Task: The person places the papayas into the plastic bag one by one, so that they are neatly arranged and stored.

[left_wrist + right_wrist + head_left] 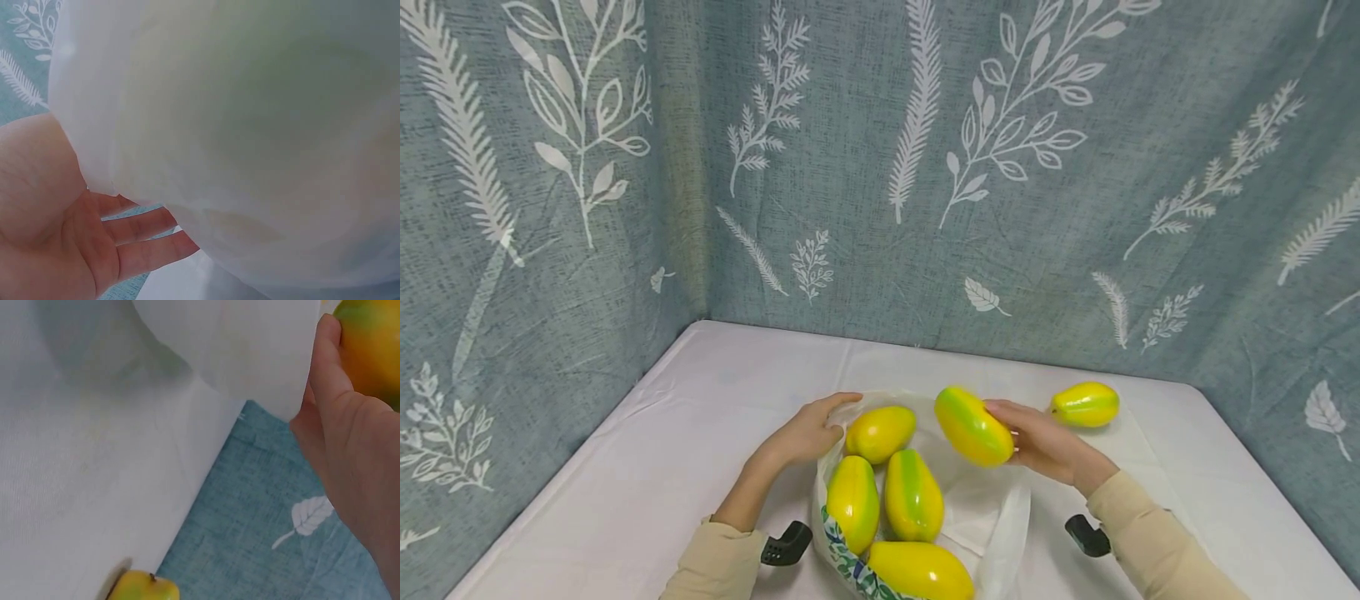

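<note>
A white bag (1012, 517) with a leaf-patterned side stands open on the table. My left hand (805, 431) holds its rim at the far left; in the left wrist view the fingers (153, 256) lie against the outside of the bag (206, 125). Over the bag's opening, near its far right side, my right hand (1051, 442) grips a yellow-green papaya (973, 427). Several papayas lie inside the bag, among them one at the back (882, 433) and one in front (921, 571). The lower part of the bag is out of the head view.
One more papaya (1085, 405) lies on the white tablecloth (737, 375) to the right, beyond my right hand. Blue-green curtains (865, 208) with white leaf prints hang behind and beside the table. Black devices (787, 543) are at both wrists.
</note>
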Tool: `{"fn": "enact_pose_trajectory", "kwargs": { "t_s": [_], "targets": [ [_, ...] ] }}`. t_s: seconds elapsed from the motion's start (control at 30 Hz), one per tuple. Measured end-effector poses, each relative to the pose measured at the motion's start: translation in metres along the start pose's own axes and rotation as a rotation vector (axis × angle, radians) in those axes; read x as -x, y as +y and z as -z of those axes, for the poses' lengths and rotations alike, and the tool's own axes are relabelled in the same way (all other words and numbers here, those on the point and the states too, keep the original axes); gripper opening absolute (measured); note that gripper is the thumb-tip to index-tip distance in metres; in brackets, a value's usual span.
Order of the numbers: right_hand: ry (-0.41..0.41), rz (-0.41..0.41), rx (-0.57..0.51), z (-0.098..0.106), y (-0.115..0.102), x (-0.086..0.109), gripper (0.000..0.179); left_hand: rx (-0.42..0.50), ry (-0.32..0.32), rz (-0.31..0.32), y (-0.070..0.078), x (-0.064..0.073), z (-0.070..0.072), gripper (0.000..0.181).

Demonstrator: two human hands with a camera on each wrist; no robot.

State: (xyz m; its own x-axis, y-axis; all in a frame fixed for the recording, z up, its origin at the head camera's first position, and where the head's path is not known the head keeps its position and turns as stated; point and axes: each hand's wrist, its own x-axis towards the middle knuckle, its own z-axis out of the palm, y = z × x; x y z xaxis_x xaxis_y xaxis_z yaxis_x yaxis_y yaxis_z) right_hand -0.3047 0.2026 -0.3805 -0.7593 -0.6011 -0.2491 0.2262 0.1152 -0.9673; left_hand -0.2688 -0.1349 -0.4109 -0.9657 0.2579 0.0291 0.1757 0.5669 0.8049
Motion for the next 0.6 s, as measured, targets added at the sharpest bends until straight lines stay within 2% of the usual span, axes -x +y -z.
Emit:
{"fn": "enact_pose_trajectory", "kwargs": {
  "t_s": [0.2, 0.6],
  "targets": [
    [0.017, -0.002, 0.038, -0.01, 0.004, -0.004, 0.058, -0.001, -0.003, -0.003, 0.0, 0.0, 0.0, 0.052],
    [0.069, -0.064, 0.087, -0.027, 0.011, -0.011, 0.068, -0.008, -0.004, -0.01, 0.002, 0.001, 0.001, 0.052]
  ]
}}
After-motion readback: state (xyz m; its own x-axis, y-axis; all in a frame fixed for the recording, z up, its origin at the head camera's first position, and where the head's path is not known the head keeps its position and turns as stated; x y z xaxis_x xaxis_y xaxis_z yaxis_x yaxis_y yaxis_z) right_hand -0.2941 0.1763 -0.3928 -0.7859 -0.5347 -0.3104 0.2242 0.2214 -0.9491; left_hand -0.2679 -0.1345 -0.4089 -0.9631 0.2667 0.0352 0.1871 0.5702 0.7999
